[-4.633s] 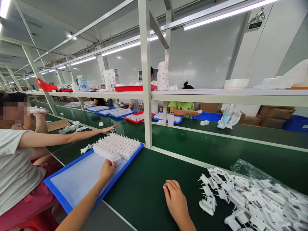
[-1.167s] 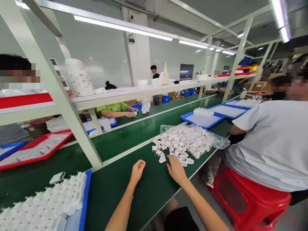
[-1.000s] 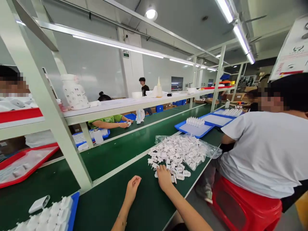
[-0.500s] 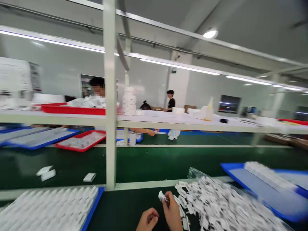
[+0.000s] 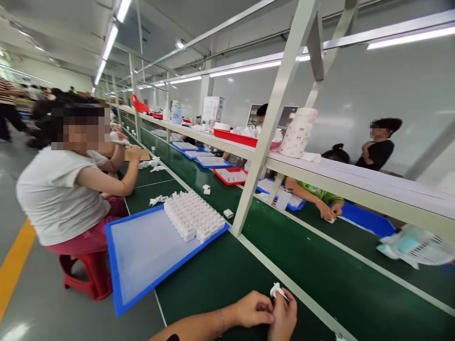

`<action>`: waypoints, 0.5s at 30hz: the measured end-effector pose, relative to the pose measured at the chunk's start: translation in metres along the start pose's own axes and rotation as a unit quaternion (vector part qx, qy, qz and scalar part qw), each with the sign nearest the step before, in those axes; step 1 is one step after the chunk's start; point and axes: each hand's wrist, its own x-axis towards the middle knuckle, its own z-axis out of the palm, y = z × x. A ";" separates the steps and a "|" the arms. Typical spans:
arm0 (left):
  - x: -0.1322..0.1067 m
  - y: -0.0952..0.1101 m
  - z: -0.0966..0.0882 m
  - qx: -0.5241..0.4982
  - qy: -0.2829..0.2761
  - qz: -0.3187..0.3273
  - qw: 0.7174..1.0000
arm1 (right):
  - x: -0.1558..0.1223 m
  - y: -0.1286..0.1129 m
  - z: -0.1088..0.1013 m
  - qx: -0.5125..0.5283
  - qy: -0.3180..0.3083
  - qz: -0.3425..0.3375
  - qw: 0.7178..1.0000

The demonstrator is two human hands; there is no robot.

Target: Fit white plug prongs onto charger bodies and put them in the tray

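My right hand (image 5: pixel 285 316) is closed around a small white plastic part (image 5: pixel 276 289), whose top and a thin prong stick out above the fingers. My left hand (image 5: pixel 253 309) comes in from the lower left with fingers curled in a pinch. Its fingertips meet the right hand, and whatever they may hold is hidden. Both hands are above the dark green work surface (image 5: pixel 199 289). Left of them lies a blue-rimmed tray (image 5: pixel 142 265), with rows of white plastic pieces (image 5: pixel 194 215) standing at its far end.
A slanting metal post (image 5: pixel 263 156) rises beyond the tray and carries a shelf (image 5: pixel 341 182). Loose white pieces (image 5: pixel 228 213) lie near the post. A seated person (image 5: pixel 64 189) works at the left. Across the bench, a co-worker's hands (image 5: pixel 329 210) handle something small.
The view has swung left, bringing the neighbouring person and most of the tray into sight. The heap of white parts has left the picture. My left hand has come up against the right.
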 end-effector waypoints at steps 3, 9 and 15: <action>0.001 -0.005 -0.001 0.022 0.026 0.007 0.999 | -0.001 0.002 0.003 -0.007 -0.041 0.022 0.999; 0.001 -0.008 -0.001 0.025 0.039 0.000 0.999 | 0.005 0.004 0.008 -0.012 -0.047 0.030 0.998; -0.003 -0.002 -0.002 0.046 0.038 -0.008 0.998 | 0.010 -0.004 0.011 0.008 -0.016 0.031 0.999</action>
